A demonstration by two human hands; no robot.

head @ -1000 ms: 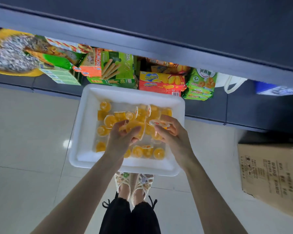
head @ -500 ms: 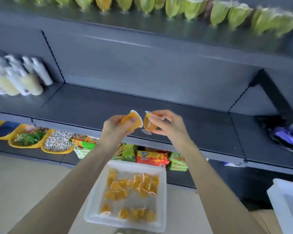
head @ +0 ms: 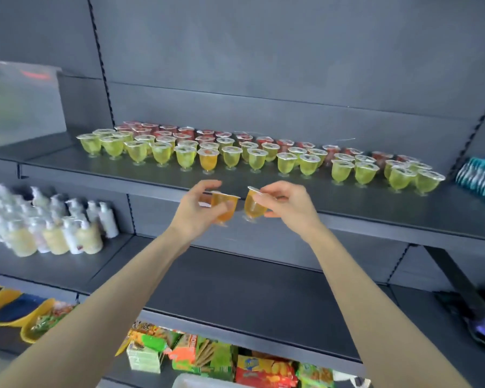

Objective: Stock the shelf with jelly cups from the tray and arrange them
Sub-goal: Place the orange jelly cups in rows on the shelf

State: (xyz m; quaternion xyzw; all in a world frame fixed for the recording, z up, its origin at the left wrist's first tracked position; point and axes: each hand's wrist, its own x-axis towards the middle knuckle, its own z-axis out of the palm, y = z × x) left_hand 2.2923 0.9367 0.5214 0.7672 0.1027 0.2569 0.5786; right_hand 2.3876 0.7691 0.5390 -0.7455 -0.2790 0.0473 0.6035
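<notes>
My left hand [head: 196, 211] grips an orange jelly cup [head: 225, 206], held upright just below the front edge of the dark upper shelf [head: 235, 180]. Beside it, my right hand [head: 287, 204] pinches a second orange jelly cup [head: 253, 206], tilted to the left. The two cups are close together but apart. On the shelf stand several green jelly cups [head: 284, 163] in front rows, red ones [head: 205, 133] behind, and a single orange cup [head: 208, 161] among the green. Only a corner of the white tray [head: 196, 381] shows at the bottom edge.
Pump bottles [head: 53, 225] fill the left of the middle shelf [head: 249, 292]. Snack boxes [head: 196, 357] and yellow bowls [head: 11, 312] sit on the lowest shelf. A clear bin [head: 20, 102] stands upper left; teal packets [head: 480, 175] at the right end of the cup shelf.
Both hands rose from the tray on the floor, each with an orange cup, up to the front edge of the jelly cup shelf. My view swung upward with them.
</notes>
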